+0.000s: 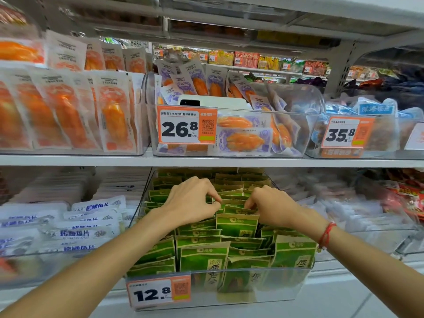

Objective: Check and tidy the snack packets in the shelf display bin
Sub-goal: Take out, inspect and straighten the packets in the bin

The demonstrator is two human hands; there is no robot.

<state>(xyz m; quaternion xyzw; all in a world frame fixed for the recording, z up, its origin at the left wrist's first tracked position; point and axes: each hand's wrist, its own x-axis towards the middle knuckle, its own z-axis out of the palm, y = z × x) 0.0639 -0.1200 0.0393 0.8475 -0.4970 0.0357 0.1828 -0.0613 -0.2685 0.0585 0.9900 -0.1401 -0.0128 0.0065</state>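
Left grip: I am seeing my left hand (191, 201) reaching into the middle of the clear display bin (220, 288) on the lower shelf, thumb and forefinger curling together and pinching the top edge of a green snack packet (237, 223) row; the other fingers are bending loosely above it.
Right grip: my right hand (269, 206) is sitting just beside the left, fingertips curling down and pinching the top edges of the packets in the same row; a red string bracelet (327, 235) is circling that wrist.
Packets: the green snack packets are standing upright in rows, filling the bin from front to back, a few at the front leaning.
Bin: it is sitting on the lower shelf, an orange price tag (158, 292) reading 12.8 clipping onto its front wall at the left.
Neighbours: white-and-blue packets (75, 232) are lying in the bin to the left; a bin of orange-and-purple packets (243, 138) is sitting on the shelf above.
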